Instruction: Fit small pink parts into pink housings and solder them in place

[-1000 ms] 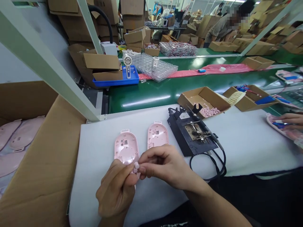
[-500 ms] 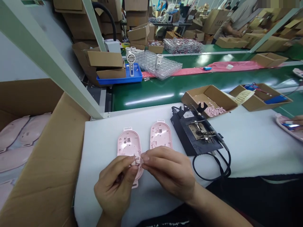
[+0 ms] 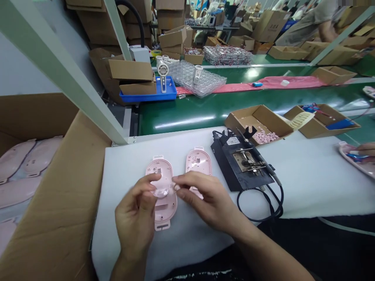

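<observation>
My left hand [image 3: 136, 214] is closed on a small clear, shiny piece [image 3: 161, 192] with a rounded edge. Between the thumb and forefinger of my right hand [image 3: 209, 201] is a small pale piece [image 3: 176, 187], mostly covered by the fingertips. Both hands hover over a pink oval plastic shell [image 3: 165, 210], which lies open side up with a slotted tab at each end. Beyond my right hand lies a second pink shell [image 3: 199, 158], its lower part partly hidden by that hand.
A black box-shaped device [image 3: 240, 164] with a cable stands right of the shells. Behind it, a cardboard box [image 3: 249, 115] holds small pink parts. A large carton [image 3: 49, 195] with pink shells fills the left. At the right edge, another person's hand [image 3: 366, 149] touches a pink shell.
My hands have moved slightly apart, and the clear piece now shows in my left fingers. My right hand has drawn back a little with a pale piece. The shells stay in place.
</observation>
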Motion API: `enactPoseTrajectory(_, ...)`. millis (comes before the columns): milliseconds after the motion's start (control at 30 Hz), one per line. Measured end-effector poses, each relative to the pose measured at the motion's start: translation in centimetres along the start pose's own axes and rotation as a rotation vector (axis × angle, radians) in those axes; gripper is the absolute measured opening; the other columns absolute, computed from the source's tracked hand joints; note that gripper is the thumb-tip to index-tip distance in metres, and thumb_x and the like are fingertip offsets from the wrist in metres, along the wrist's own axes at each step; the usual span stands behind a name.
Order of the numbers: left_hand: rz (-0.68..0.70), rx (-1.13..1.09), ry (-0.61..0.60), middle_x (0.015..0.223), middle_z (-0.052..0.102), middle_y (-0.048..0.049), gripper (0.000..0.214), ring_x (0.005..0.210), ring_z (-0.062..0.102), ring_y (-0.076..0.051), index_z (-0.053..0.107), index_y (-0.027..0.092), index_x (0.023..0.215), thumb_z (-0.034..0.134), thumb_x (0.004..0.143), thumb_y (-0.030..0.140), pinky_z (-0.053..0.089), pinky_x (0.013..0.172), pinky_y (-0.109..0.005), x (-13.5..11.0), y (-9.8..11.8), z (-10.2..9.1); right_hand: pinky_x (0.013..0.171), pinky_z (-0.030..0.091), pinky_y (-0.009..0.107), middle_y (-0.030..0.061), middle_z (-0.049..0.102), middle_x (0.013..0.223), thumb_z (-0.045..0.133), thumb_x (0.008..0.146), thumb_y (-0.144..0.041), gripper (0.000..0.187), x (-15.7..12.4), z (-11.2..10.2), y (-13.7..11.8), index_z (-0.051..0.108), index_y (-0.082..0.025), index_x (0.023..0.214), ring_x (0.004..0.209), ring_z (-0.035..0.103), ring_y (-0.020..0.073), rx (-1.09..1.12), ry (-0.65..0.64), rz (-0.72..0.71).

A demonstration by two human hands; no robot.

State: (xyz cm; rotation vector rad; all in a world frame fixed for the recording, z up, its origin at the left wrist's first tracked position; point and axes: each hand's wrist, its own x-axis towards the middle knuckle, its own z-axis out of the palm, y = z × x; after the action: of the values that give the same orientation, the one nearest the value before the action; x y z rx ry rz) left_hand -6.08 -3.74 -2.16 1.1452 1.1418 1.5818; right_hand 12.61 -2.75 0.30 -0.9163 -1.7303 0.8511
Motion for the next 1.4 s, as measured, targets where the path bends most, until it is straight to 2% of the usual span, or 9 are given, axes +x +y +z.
enactPoseTrajectory(100,-0.125,-0.023,0.017,0.084,0.068,0.002,0.013,0.042,0.027,-0.004,0.052,0.022,0.088,0.05,0.097,0.031,0.029,0.045,-0.022,2.9,0.9,-1.5,0.081,0.054,0.025,0.0007,0.075,0.1,0.062,0.1,-0.027,0.012,1.6,-1.0,0.5,0.072,-0.022,0.106,0.093,0.069,0.0126,-0.087,-0.019,0.14)
enactPoseTrajectory(267,-0.175,0.281,-0.082,0.062,0.045,0.003,0.017,0.051,0.033,-0.01,0.064,0.019,0.082,0.053,0.09,0.03,0.022,0.048,-0.025,6.7,-0.4,-4.5,0.064,0.046,0.026,-0.0003,0.075,0.085,0.062,0.099,-0.042,0.026,6.3,0.2,1.3,0.074,-0.021,0.09,0.075,0.066,0.0133,-0.215,-0.289,0.366)
enactPoseTrajectory(400,-0.144,0.534,-0.158,0.059,0.035,0.0056,0.015,0.055,0.034,-0.011,0.075,0.022,0.093,0.072,0.084,0.033,0.027,0.055,-0.026,6.4,-2.2,-4.9,0.062,0.044,0.025,0.0004,0.073,0.074,0.062,0.097,-0.03,0.02,9.5,3.1,2.8,0.074,-0.018,0.086,0.066,0.063,0.0116,-0.245,-0.46,0.392)
enactPoseTrajectory(533,-0.121,0.591,-0.262,0.057,0.028,0.0062,0.022,0.054,0.029,-0.011,0.078,0.022,0.093,0.071,0.086,0.042,0.025,0.054,-0.027,5.5,-2.7,-5.1,0.067,0.051,0.024,0.0012,0.074,0.078,0.057,0.1,-0.031,0.023,10.4,4.7,3.9,0.071,-0.016,0.091,0.07,0.067,0.0113,-0.086,-0.524,0.455)
enactPoseTrajectory(767,-0.077,0.603,-0.33,0.068,0.06,0.002,0.028,0.06,0.05,-0.013,0.076,0.02,0.105,0.056,0.097,0.037,0.039,0.059,-0.027,5.6,-2.6,-5.4,0.062,0.043,0.025,-0.001,0.07,0.078,0.055,0.095,-0.02,0.018,9.4,4.7,2.4,0.072,-0.02,0.092,0.066,0.059,0.0107,-0.408,-0.585,0.278)
enactPoseTrajectory(900,-0.037,0.65,-0.366,0.064,0.057,0.0023,0.024,0.058,0.049,-0.013,0.076,0.02,0.098,0.056,0.095,0.032,0.04,0.06,-0.028,5.6,-2.8,-5.3,0.071,0.046,0.028,0.0025,0.072,0.088,0.063,0.087,-0.017,0.01,9.8,4.5,1.9,0.073,-0.018,0.089,0.077,0.061,0.0139,-0.543,-0.64,0.1)
enactPoseTrajectory(1067,-0.026,0.761,-0.343,0.063,0.053,0.0024,0.028,0.058,0.048,-0.015,0.077,0.022,0.108,0.057,0.094,0.036,0.038,0.061,-0.029,5.6,-3.2,-5.4,0.061,0.041,0.026,-0.001,0.073,0.075,0.061,0.093,-0.025,0.019,11.3,3.9,2.6,0.076,-0.021,0.083,0.065,0.059,0.0106,-0.49,-0.73,0.272)
enactPoseTrajectory(1233,-0.123,0.965,-0.262,0.073,0.059,-0.0017,0.048,0.066,0.053,-0.02,0.064,0.015,0.134,0.057,0.095,0.043,0.036,0.063,-0.032,5.6,-3.4,-5.1,0.058,0.038,0.026,-0.0009,0.067,0.067,0.054,0.094,-0.03,0.026,10.7,5.0,4.4,0.072,-0.02,0.078,0.06,0.054,0.0106,-0.609,-0.615,0.375)
enactPoseTrajectory(1400,-0.169,1.098,-0.355,0.083,0.067,-0.003,0.024,0.073,0.058,-0.023,0.072,0.024,0.1,0.056,0.095,0.041,0.033,0.062,-0.033,5.6,-3.2,-4.4,0.058,0.031,0.03,0.0062,0.066,0.07,0.052,0.091,-0.028,0.028,8.8,7.0,5.7,0.066,-0.018,0.069,0.062,0.053,0.0159,-0.835,-0.502,0.357)
